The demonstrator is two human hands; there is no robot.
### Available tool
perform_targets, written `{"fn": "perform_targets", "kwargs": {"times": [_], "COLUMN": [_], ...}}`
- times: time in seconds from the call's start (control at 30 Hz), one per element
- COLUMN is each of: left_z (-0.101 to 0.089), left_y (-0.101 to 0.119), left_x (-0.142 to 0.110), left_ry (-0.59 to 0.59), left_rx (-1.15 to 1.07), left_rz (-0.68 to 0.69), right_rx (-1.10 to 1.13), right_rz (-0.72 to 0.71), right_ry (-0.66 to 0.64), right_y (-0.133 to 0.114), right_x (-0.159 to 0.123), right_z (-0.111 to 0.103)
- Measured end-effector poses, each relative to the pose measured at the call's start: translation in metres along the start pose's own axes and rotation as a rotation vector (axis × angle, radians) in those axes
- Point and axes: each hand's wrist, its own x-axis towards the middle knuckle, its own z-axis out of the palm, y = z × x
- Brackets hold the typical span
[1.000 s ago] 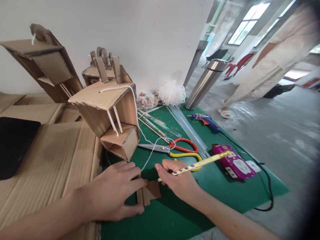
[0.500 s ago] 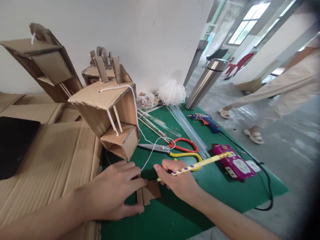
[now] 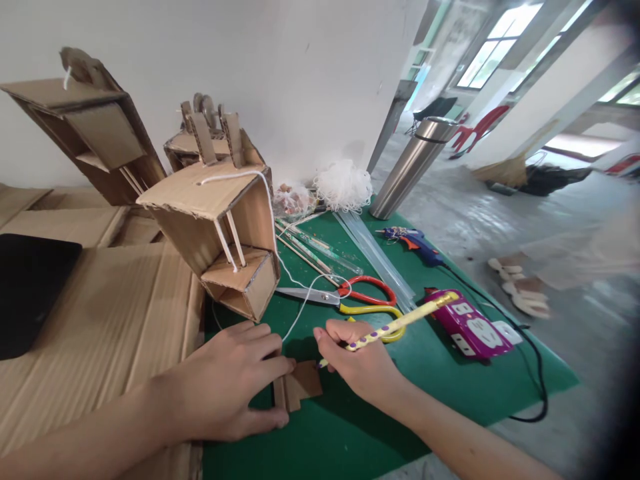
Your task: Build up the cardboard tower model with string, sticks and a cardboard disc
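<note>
My left hand [image 3: 233, 383] presses a narrow cardboard strip [image 3: 280, 395] down over a small cardboard piece [image 3: 307, 380], thumb at the near end and fingertips at the far end. Part of the strip is hidden under the fingers. My right hand [image 3: 357, 360] grips a yellow pencil [image 3: 395, 325] with purple dots, its point at the far right edge of the small piece. Just beyond both hands stands a cardboard box model [image 3: 210, 193] with white sticks and a string [image 3: 303, 307]. Scissors [image 3: 320, 295] with red and yellow handles lie behind my right hand.
On the green table [image 3: 320, 447] lie glue sticks [image 3: 373, 257], a glue gun [image 3: 417, 245], a purple power strip [image 3: 470, 327] and a steel flask [image 3: 413, 170]. More cardboard models [image 3: 100, 127] stand left. A person's sandals [image 3: 525, 293] show on the floor.
The pencil point has shifted slightly right along the cardboard edge, and its eraser end has swung a little left. My left hand stays put. The person behind has moved toward the right and nearer.
</note>
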Motion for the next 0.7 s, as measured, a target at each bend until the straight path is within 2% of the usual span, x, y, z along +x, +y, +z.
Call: {"fn": "perform_targets", "kwargs": {"times": [0.53, 0.7], "left_z": [0.0005, 0.0007], "left_y": [0.0002, 0.0003], "left_x": [0.0005, 0.0002], "left_ry": [-0.013, -0.006], "left_rx": [-0.013, -0.012], "left_rz": [-0.009, -0.009], "right_rx": [-0.010, -0.012], "right_rz": [-0.048, -0.019], "right_ry": [-0.015, -0.003], "right_y": [0.0007, 0.0012], "right_x": [-0.0010, -0.0010], "right_z": [-0.0003, 0.0002]}}
